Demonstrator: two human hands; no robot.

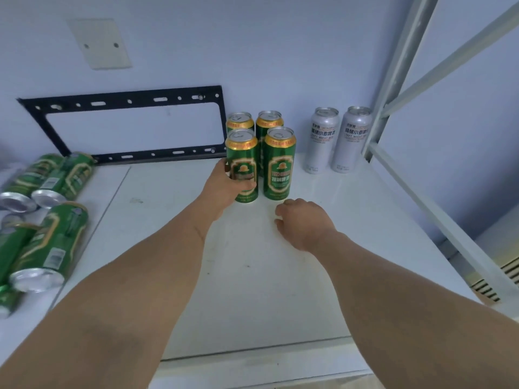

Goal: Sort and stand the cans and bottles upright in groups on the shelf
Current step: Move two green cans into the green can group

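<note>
glossy green metal cans [242, 164], matt silver cans [323, 138], smooth white shelf [252, 276].

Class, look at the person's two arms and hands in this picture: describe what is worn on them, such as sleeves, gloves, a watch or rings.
Both forearms are bare up to the picture's lower edge: no sleeve shows. The left hand and the right hand wear no gloves. No watch, bracelet or band shows at either wrist. No ring shows, though most fingers are hidden from the camera. No marks or tattoos show.

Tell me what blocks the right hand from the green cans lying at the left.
The left forearm crosses between the right hand and the lying green cans; the left hand grips an upright green can. Nothing else visibly intervenes.
</note>
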